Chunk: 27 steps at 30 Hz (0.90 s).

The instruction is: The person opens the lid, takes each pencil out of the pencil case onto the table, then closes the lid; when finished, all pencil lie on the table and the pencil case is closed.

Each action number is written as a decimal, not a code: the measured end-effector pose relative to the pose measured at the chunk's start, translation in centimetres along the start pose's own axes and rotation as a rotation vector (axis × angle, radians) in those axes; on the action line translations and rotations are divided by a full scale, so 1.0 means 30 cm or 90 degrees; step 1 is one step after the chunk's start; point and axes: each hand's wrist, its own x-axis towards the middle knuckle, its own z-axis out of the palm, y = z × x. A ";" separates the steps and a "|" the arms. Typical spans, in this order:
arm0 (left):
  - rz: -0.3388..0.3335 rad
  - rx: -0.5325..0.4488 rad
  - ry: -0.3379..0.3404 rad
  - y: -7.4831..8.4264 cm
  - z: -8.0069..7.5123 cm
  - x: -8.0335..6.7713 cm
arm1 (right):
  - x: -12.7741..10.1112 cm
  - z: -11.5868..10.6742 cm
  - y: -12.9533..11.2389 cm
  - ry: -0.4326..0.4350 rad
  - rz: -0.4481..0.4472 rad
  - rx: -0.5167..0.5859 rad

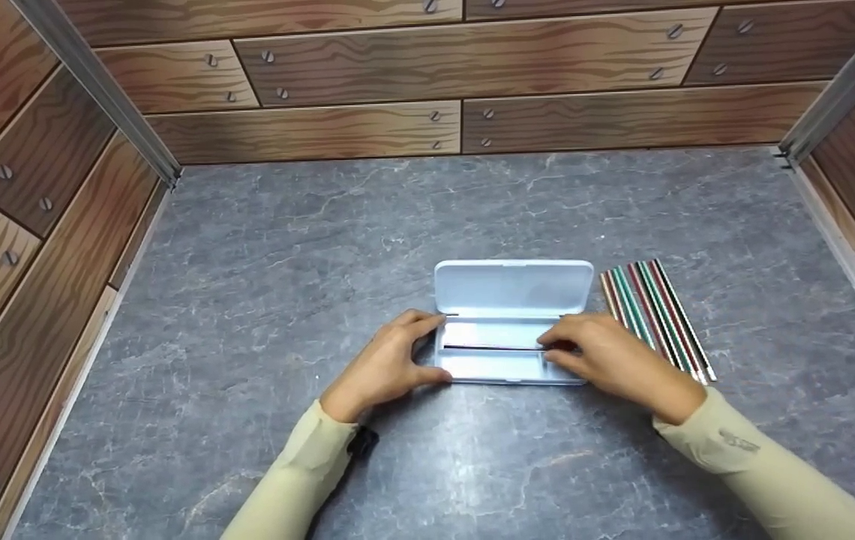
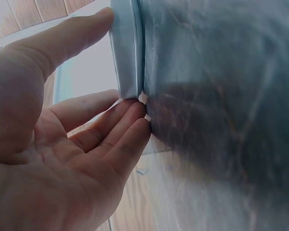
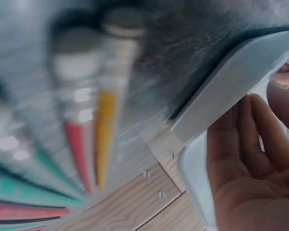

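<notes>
A pale blue-white pencil case (image 1: 514, 288) lies open on the table, its lid standing up at the back. My left hand (image 1: 386, 364) grips its left end, thumb at the front corner and index finger at the back one; the left wrist view shows the thumb (image 2: 70, 41) and fingertips on the end wall. A thin dark pencil (image 1: 491, 348) lies lengthwise in the case along the divider. Reaching over the right end, my right hand (image 1: 607, 356) pinches the pencil's right end between thumb and fingers. That end is hidden in the right wrist view.
A row of striped pencils (image 1: 652, 319) in green, red, black and gold lies just right of the case, partly under my right hand. The grey marbled table (image 1: 367, 217) is bounded by wood-patterned walls (image 1: 352, 75) at the back and sides.
</notes>
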 end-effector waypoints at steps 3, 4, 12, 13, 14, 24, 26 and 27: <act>0.000 0.002 -0.001 0.000 0.003 0.000 | 0.015 0.006 -0.007 -0.030 0.020 -0.005; 0.000 0.001 -0.002 0.001 0.003 0.000 | 0.020 0.006 -0.008 -0.039 0.025 -0.003; 0.001 -0.003 0.005 -0.003 0.001 -0.003 | 0.058 -0.014 -0.007 -0.117 0.040 0.037; 0.002 -0.003 0.006 -0.003 0.002 -0.002 | 0.061 -0.017 -0.004 -0.127 0.041 0.042; 0.002 -0.004 0.006 -0.003 0.002 -0.001 | 0.064 -0.019 0.000 -0.136 0.041 0.047; 0.006 0.004 0.010 0.001 -0.002 -0.003 | 0.088 -0.029 0.017 -0.157 0.083 0.092; 0.004 0.003 0.009 0.001 -0.003 -0.003 | 0.089 -0.030 0.017 -0.153 0.091 0.098; 0.003 0.002 0.008 0.001 -0.003 -0.003 | 0.090 -0.030 0.017 -0.151 0.093 0.099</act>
